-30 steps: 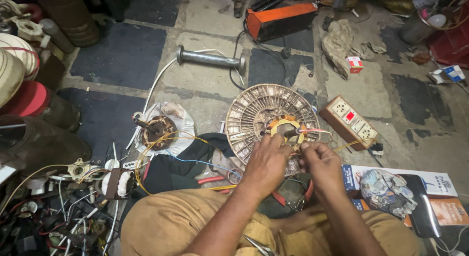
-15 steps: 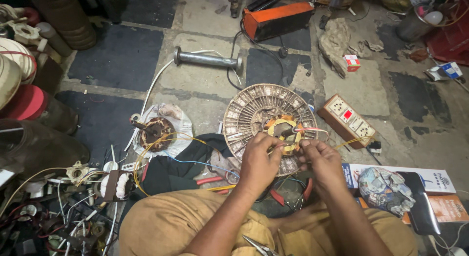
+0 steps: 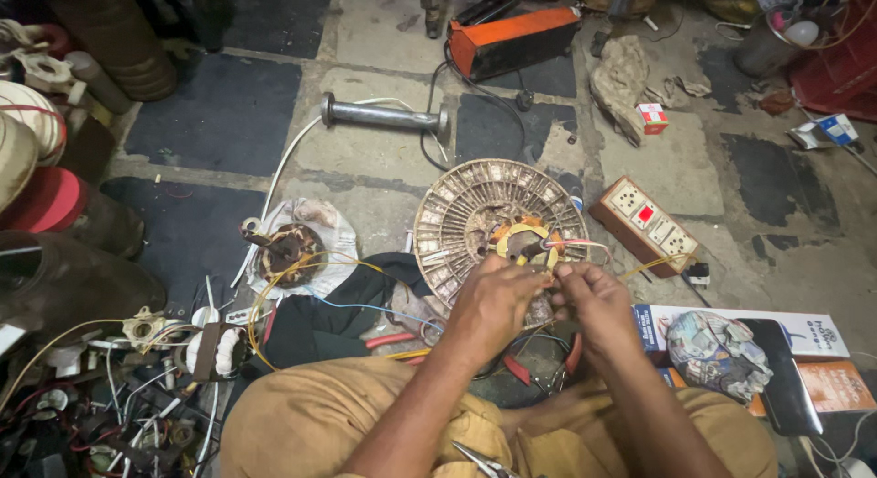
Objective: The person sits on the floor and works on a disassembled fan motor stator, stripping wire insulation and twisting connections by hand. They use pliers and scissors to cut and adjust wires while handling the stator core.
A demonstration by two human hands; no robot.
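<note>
A round, dusty fan motor stator [image 3: 475,213] with copper windings and a yellow ring lies on the stone floor in front of me. Thin wires [image 3: 585,245] in red, pink and yellow come out of its centre. My left hand [image 3: 493,300] pinches the wire ends at the stator's near rim. My right hand [image 3: 594,300] sits right beside it, fingertips closed on the same wire ends. The two hands almost touch. A yellow wire [image 3: 653,263] runs off to the right from my right hand.
A second wound coil [image 3: 288,245] rests on white cloth at left. A switch and socket board [image 3: 644,222] lies right of the stator. A metal handle [image 3: 379,115], an orange box [image 3: 516,40], red-handled pliers [image 3: 397,341] and scrap wire surround me.
The view has shifted slightly. Both hands stay at the stator's near rim working the wire ends, with only small finger movements.
</note>
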